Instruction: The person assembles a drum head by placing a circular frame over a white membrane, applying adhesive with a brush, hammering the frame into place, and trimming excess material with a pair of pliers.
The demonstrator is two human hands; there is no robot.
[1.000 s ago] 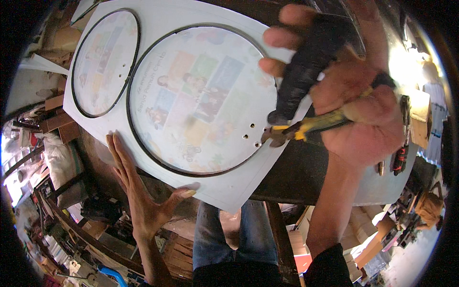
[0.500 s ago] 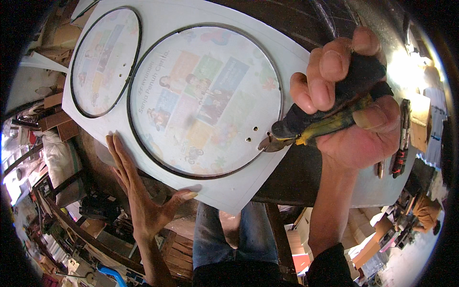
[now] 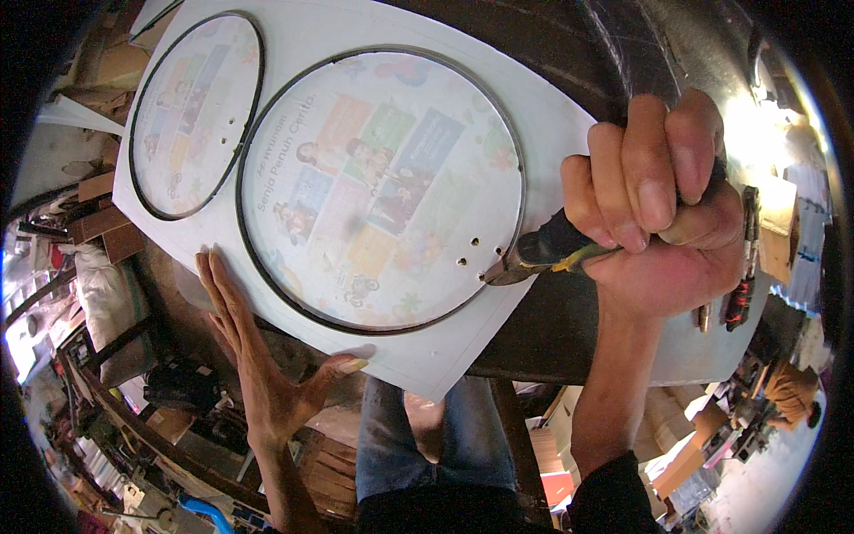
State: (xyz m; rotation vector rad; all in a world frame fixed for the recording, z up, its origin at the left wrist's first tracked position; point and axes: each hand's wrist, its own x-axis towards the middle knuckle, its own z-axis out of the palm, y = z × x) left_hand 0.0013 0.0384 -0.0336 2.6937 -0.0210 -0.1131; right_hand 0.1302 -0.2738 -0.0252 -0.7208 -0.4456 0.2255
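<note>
My right hand (image 3: 667, 222) is closed round the dark handles of a pair of cutting pliers (image 3: 510, 267). Their jaws rest at the lower right rim of a large black ring (image 3: 378, 332), close to a few small dark holes. That ring frames a round printed panel (image 3: 356, 258) with pale coloured pictures, lying on a white sheet (image 3: 431, 374). Along the sheet's near left edge, my left hand (image 3: 276, 383) lies with fingers stretched and thumb spread, holding nothing. My right fingers hide most of the pliers' handles.
A second black ring (image 3: 133, 160) around a similar panel lies on the sheet at the far left, touching the large one. Pen-like tools with a red part (image 3: 740, 298) lie right of my right hand. Cluttered wood and boxes surround the dark table (image 3: 551, 343).
My right hand has squeezed the pliers' handles together; they stood apart before. The jaws stay at almost the same spot on the ring, and my left hand has not moved.
</note>
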